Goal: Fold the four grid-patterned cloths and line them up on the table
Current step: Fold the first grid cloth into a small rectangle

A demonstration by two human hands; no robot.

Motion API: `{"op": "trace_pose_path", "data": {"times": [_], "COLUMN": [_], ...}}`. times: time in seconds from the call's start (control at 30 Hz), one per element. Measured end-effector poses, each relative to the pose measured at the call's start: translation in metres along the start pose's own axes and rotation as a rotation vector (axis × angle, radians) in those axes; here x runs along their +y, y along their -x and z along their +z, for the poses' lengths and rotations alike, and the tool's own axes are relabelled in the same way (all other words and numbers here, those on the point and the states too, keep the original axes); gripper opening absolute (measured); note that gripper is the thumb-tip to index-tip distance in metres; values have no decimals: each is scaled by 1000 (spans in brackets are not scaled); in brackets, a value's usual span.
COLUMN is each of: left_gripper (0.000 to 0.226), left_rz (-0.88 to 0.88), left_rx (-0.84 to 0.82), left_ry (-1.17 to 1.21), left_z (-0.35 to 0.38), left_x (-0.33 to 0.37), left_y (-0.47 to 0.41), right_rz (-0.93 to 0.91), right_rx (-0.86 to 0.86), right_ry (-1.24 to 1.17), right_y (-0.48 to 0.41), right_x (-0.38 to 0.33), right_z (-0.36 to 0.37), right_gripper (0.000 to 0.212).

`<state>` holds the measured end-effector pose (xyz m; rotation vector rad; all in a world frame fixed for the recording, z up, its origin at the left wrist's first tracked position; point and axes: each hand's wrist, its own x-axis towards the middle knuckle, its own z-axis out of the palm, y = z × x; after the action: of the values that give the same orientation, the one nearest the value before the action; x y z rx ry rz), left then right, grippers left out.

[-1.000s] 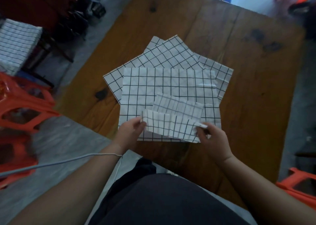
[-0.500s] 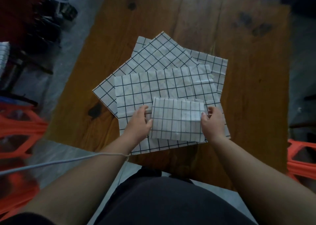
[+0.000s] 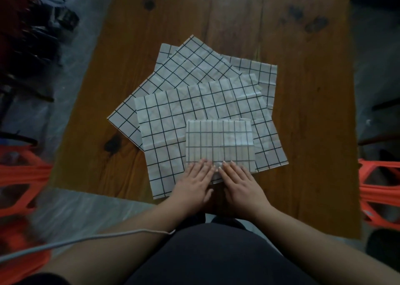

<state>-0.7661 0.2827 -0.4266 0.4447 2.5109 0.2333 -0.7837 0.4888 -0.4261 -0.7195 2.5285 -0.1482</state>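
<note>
On the wooden table (image 3: 303, 90), three unfolded grid-patterned cloths (image 3: 190, 72) lay fanned out. A folded cloth (image 3: 218, 141) sat atop them. The left hand (image 3: 194, 183) and right hand (image 3: 240, 183), fingers flat and gripping nothing, pressed its near edge. It probably needed moving aside next.

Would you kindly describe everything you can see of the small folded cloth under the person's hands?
The folded cloth is thin white fabric with a black grid, its lines closer together than on the cloth beneath. It is folded into a neat, nearly square packet and lies flat on the top unfolded cloth, near the front edge of the table. The left hand and right hand press straight fingers on its near edge.
</note>
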Motion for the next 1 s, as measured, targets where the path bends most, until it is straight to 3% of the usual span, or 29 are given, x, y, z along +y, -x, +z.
{"op": "trace_pose_path", "data": {"times": [0.13,0.47,0.63,0.87,1.0], "left_gripper": [71,64,68,68,70], "left_rz": [-29,-87,-165,-56,-66], "left_rx": [-10,36,16,64,24], "left_ry": [-18,-17,7,17,19], "left_z": [3,15,13,-5,0], "left_x": [-3,-38,-47,1,9], "left_y": [3,29,47,17,3], "right_rz": [-29,165,228,-13,-20], "right_rx": [-49,-86,-51,-25,-66], "right_ry": [69,76,-39,-32,1], "right_y": [2,37,37,9,-1], "right_x": [7,45,41,-4,-8], "right_z": [6,4,-3,-14,-7], "right_gripper": [64,67,66,63,61]}}
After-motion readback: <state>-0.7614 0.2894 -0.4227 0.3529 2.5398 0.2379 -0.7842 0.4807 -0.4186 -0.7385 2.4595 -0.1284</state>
